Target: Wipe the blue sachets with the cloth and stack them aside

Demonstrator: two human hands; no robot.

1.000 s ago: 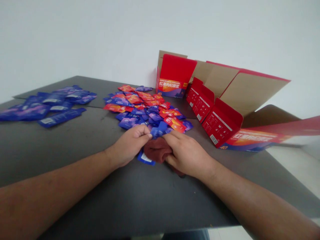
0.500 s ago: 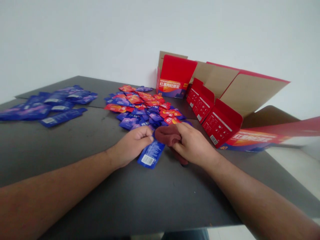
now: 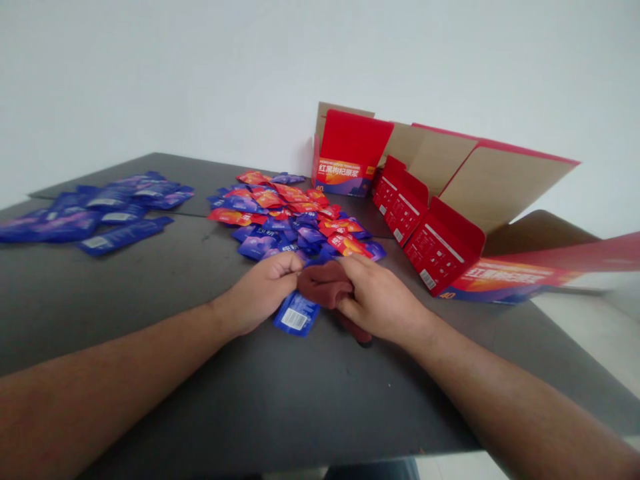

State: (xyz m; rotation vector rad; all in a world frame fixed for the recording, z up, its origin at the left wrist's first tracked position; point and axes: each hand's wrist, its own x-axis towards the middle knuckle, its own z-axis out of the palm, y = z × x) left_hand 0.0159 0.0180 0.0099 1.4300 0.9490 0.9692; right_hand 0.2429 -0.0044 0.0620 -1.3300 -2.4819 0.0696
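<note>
Between my hands hangs a blue sachet (image 3: 295,316) with a white barcode label at its lower end. My left hand (image 3: 265,290) is closed, thumb and fingers pinching the sachet near its upper left edge. A folded reddish-brown cloth (image 3: 325,285) is bunched in my right hand (image 3: 383,293), which presses it over the upper part of the sachet. Part of the cloth droops below the right palm. Just beyond my hands lies a heap of red and blue sachets (image 3: 293,207).
More blue sachets (image 3: 113,203) lie piled at the left of the dark table (image 3: 280,407). Red printed cartons (image 3: 443,247) stand with raised flaps along the right. One small carton (image 3: 345,167) is at the back, near the white wall.
My right hand and the cloth have slid left and slightly down over the sachet, covering more of it. My left hand stays nearly in place, still pinching.
</note>
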